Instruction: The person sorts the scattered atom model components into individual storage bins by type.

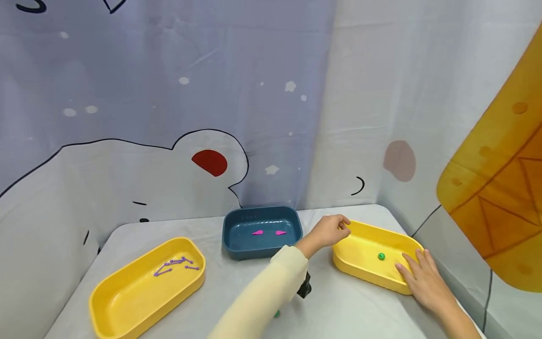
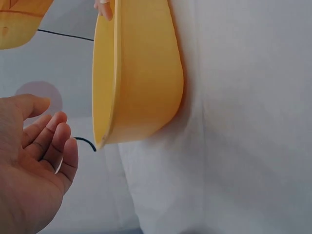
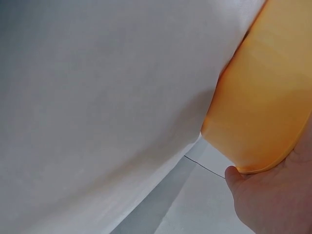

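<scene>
A yellow tray (image 1: 360, 270) stands on the right of the table with one round green bead (image 1: 381, 256) in it. My left hand (image 1: 328, 230) hovers at the tray's left end, fingers loosely bent. In the left wrist view, a gap shows between that hand and the tray wall (image 2: 146, 73), and nothing is in its fingers. Over the tray's right end rests my right hand (image 1: 425, 282), its fingers fairly straight and spread across the rim. The right wrist view shows this hand (image 3: 275, 195) touching the tray's edge (image 3: 263, 117).
A blue tray (image 1: 262, 249) with two pink pieces (image 1: 281, 232) stands at the back middle. To the left is another yellow tray (image 1: 127, 301) holding several purple stick-like pieces (image 1: 163, 272). A small green piece (image 1: 277, 313) lies on the table, partly hidden by the left sleeve (image 1: 267, 296).
</scene>
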`<state>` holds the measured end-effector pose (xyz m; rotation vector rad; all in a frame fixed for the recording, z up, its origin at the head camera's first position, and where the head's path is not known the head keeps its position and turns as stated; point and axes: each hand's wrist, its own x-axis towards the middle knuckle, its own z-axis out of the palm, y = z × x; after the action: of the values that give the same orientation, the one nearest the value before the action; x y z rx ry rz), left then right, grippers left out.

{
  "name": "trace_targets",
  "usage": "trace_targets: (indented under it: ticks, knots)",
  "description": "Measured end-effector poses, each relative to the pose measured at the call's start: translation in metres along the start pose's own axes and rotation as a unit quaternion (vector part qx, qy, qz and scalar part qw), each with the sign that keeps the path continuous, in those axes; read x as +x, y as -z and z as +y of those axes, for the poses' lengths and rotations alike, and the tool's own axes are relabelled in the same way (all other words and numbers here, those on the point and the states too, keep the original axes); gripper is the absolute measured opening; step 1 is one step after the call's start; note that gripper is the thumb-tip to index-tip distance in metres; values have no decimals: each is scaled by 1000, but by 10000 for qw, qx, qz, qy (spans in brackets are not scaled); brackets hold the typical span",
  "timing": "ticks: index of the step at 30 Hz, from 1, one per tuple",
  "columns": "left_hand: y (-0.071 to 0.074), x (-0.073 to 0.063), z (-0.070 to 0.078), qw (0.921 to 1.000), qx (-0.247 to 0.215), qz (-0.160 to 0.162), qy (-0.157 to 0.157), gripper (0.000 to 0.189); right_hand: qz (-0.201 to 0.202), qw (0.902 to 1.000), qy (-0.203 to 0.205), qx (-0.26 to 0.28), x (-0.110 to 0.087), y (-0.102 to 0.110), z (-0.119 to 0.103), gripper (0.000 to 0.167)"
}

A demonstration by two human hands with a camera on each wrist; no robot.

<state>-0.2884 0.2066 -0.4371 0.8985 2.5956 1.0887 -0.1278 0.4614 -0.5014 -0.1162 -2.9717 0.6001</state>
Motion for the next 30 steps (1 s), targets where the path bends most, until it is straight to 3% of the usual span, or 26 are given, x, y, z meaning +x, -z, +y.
trace_targets:
  ticks: [6,17,22,30]
  knots:
    - [10,-13,-7,9992,204,-151,-320,32,-30,10000,-29,-12,2,2,2,74]
    - [29,-50,-31,9966,431,-438,-541,31,24,9999,132,45,1,-4,4,71]
    - [37,-71,-36,9919,804,-616,-769,29,-19,9999,102,8,2,-3,4,74]
    - [46,-106,-48,9877,995,-887,-817,31,-59,9999,101,23,3,0,4,74]
